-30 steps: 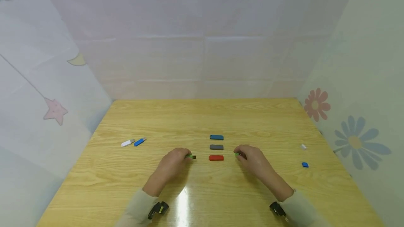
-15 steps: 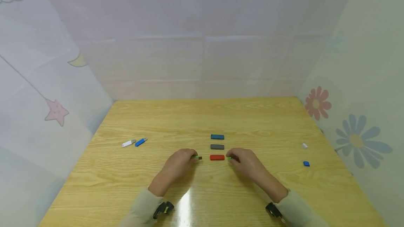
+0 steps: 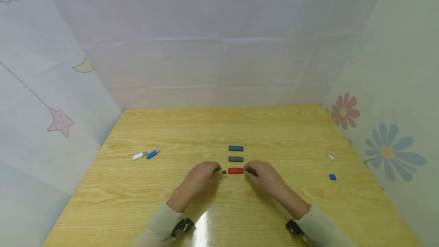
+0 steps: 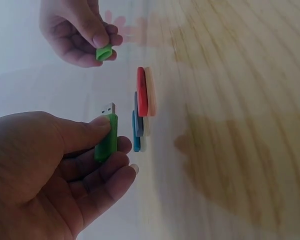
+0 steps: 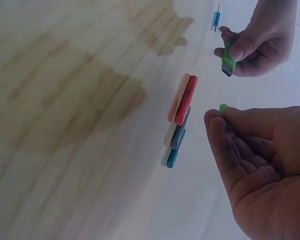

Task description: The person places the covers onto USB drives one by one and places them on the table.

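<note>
Between thumb and fingers, my left hand [image 3: 200, 177] pinches a green USB stick [image 4: 107, 137], its bare metal plug pointing toward the other hand. My right hand [image 3: 265, 176] pinches a small green cap [image 4: 104, 53] by its end, with the hollow mouth facing the plug. Plug and cap stand apart, with a gap between them. In the head view, a red USB stick [image 3: 235, 170] lies on the table between the two hands. Beyond it a grey USB stick [image 3: 236, 159] and a teal USB stick [image 3: 236, 148] lie in a row.
At the left of the wooden table [image 3: 192, 129] lie a white USB stick [image 3: 138, 156] and a blue USB stick [image 3: 152, 154], plugs bare. Over on the right lie a white cap [image 3: 330, 157] and a blue cap [image 3: 332, 177]. Pale printed sheets surround the table.
Both hands have moved inward, bringing the green USB stick and its cap closer together. The left hand has shifted right, the right hand left. The sticks and caps on the table have stayed put.
</note>
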`<state>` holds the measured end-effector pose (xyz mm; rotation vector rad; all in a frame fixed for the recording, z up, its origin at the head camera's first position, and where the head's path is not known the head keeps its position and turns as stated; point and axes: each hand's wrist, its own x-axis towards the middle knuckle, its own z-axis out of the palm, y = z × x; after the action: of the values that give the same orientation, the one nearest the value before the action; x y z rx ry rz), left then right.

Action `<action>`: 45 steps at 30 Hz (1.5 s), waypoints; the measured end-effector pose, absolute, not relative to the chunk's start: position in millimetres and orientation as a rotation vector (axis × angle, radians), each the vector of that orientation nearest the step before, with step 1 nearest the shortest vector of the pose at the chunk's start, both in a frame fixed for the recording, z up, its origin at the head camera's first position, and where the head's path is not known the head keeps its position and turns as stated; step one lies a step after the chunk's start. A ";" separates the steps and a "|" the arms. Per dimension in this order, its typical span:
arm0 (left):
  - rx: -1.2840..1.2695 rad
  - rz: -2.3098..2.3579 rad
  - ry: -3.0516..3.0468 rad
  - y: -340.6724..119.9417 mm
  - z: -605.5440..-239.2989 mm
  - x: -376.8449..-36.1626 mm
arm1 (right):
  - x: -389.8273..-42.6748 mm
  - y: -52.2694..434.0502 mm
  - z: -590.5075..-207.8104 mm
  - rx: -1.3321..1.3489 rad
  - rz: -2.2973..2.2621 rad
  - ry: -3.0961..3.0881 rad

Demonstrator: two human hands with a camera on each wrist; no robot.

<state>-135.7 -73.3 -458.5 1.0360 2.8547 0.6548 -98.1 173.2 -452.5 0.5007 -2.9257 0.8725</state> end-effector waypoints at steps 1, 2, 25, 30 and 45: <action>1.034 0.653 2.849 -71.8 -458.2 -135.4 | -98.4 171.9 -452.9 0.504 0.876 -2.928; 1.037 0.647 2.845 -70.4 -457.8 -135.0 | -98.8 170.7 -453.5 0.506 0.875 -2.932; 1.053 0.623 2.816 -48.2 -451.1 -129.9 | -96.2 156.3 -449.8 0.538 0.905 -2.905; 1.078 0.628 2.825 -46.5 -450.1 -130.1 | -97.1 155.7 -450.9 0.565 0.914 -2.886; 1.102 0.618 2.816 -41.7 -451.3 -128.1 | -97.7 154.7 -455.0 0.550 0.901 -2.872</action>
<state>-128.1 -41.7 -451.3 1.1019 2.8155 0.6177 -97.7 154.7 -455.0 0.5497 -2.8719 0.9008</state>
